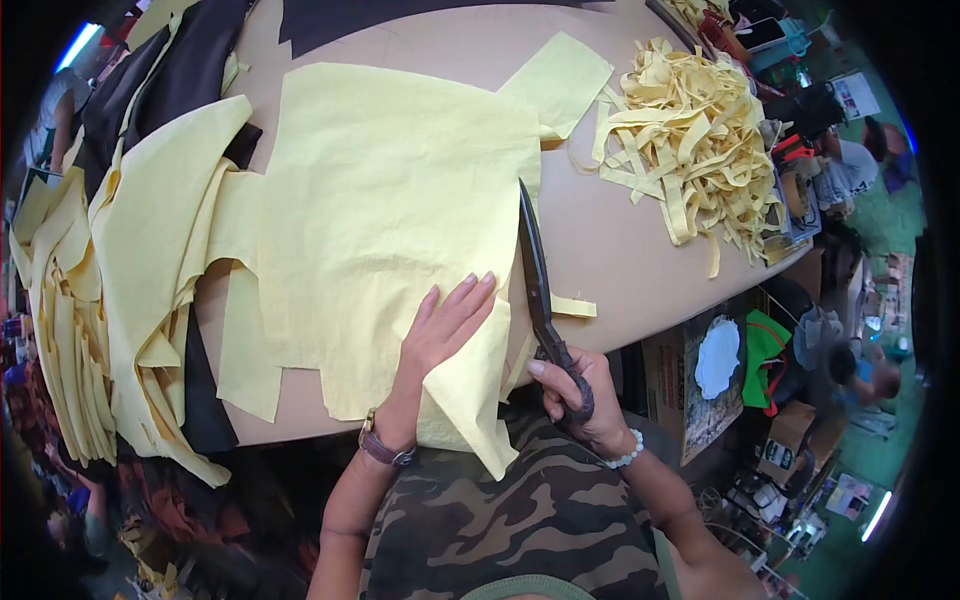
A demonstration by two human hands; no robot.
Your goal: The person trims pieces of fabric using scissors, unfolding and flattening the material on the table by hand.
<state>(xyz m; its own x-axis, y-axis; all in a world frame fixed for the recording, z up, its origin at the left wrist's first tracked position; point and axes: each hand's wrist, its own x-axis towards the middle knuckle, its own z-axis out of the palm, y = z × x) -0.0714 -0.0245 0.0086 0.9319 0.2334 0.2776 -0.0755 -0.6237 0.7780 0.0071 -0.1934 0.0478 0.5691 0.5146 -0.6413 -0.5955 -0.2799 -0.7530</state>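
A large piece of yellow fabric (380, 200) is spread over the table, its near corner folded and hanging past the front edge. My left hand (445, 325) lies on it with fingers stretched out. My right hand (580, 395) grips the handles of large dark scissors (535, 255). Their blades point away from me along the fabric's right edge, and the tip touches or overlaps that edge. From this angle I cannot tell how far the blades are apart. A short yellow strip (573, 307) lies just right of the blades.
A heap of yellow strips (690, 140) covers the table's (620, 250) right end. Folded yellow cloth (150, 210) drapes over the left edge beside dark fabric (190, 70). Another dark piece (400, 15) lies at the far side. Cardboard boxes (790, 440) stand on the floor at right.
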